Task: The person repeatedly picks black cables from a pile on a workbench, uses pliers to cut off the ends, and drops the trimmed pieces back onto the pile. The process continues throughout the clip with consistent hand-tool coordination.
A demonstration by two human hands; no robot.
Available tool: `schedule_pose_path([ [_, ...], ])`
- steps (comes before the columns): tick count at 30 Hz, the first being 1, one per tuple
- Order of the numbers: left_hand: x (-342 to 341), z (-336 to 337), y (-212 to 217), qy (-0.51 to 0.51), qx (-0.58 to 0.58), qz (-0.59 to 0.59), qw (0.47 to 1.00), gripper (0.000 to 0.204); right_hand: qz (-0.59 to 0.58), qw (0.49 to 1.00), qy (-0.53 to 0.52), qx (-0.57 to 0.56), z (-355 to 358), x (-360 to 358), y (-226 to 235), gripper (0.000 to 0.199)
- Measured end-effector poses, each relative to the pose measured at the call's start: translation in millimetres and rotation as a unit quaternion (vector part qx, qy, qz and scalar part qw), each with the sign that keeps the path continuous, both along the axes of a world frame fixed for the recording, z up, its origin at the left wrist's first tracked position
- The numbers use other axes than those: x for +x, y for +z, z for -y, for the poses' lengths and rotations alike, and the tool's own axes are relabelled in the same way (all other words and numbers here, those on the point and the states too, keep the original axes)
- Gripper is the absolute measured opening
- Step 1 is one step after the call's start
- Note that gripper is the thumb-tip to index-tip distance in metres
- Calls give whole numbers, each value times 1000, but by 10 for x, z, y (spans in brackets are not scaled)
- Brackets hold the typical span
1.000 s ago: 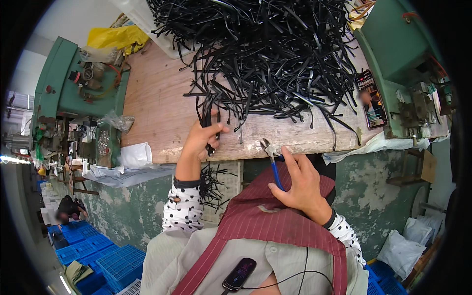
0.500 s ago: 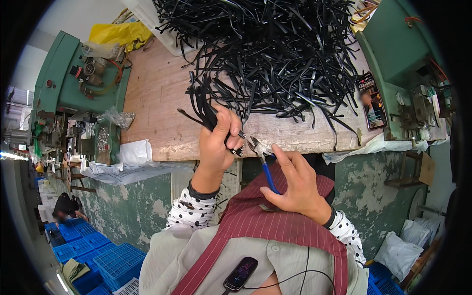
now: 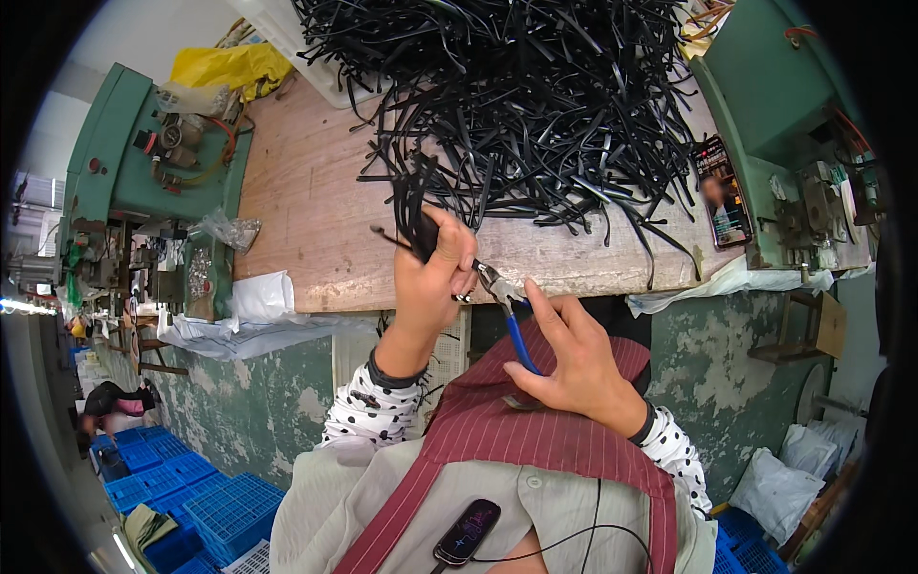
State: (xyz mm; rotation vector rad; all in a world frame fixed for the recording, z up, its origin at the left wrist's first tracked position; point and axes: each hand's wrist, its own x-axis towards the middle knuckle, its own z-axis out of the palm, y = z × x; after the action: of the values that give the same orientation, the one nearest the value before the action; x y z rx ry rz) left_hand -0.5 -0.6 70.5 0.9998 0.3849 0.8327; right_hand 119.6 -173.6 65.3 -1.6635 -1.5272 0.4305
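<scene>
The strips (image 3: 535,115) look glossy plastic, the tabletop (image 3: 306,191) matt wood.

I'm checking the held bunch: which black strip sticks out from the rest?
The strip slanting toward the picture's left; the other strips in the left hand cluster together, pointing mostly toward its top.

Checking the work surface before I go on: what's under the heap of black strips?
Wooden tabletop shows through gaps along the front edge of the heap. Whatever lies beneath its dense middle is covered and can't be seen.
</scene>
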Motion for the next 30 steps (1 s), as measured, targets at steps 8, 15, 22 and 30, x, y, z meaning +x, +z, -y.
schedule_pose_path([
  [8, -27, -145, 33, -148, -55, 8, 987, 30, -193, 970, 97, -110, 87, 192, 123, 89],
  [15, -61, -240, -38, -225, -73, 19, 971, 32, 132, 991, 19, 5, 50, 135, 108, 90],
  [22, -70, -195, -112, -178, -57, 6, 982, 31, 108, 993, 37, -4, 59, 164, 55, 89],
  [30, 28, 62, -203, 102, -30, -90, 990, 21, 164, 983, -72, 29, 37, -37, -152, 89],
])
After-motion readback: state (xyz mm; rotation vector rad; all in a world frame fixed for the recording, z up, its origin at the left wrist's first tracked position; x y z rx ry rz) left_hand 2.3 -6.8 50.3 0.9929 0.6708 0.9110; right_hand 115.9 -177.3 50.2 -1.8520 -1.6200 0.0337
